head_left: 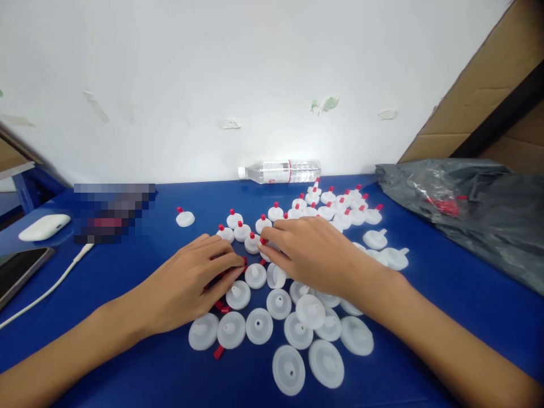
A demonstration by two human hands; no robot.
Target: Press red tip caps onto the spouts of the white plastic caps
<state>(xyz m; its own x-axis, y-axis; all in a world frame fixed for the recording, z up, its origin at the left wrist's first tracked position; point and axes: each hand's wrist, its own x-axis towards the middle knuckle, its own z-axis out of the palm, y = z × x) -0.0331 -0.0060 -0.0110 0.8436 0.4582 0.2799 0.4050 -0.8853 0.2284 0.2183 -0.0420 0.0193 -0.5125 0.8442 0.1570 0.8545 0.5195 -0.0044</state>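
My left hand (193, 277) is closed in a pinch, with a small red cap (244, 261) showing at its fingertips. Fingers and thumb of my right hand (312, 249) close on another red cap (263, 241), which sits over a white lid partly covered by that hand. In front of and between the hands lie bare translucent white spout lids, such as one lid (259, 326) showing its centre hole. Several white lids with red caps on their spouts, like this capped lid (276, 211), stand behind the hands. A loose red cap (219, 352) lies near the front; others are half hidden under my left hand.
A clear plastic bottle (280, 171) lies along the white wall. Grey plastic sheeting (480, 221) with a bag of red caps (446, 204) covers the right side. At left are a white earbud case (45, 227), a phone (23, 272) and a white cable (55, 289).
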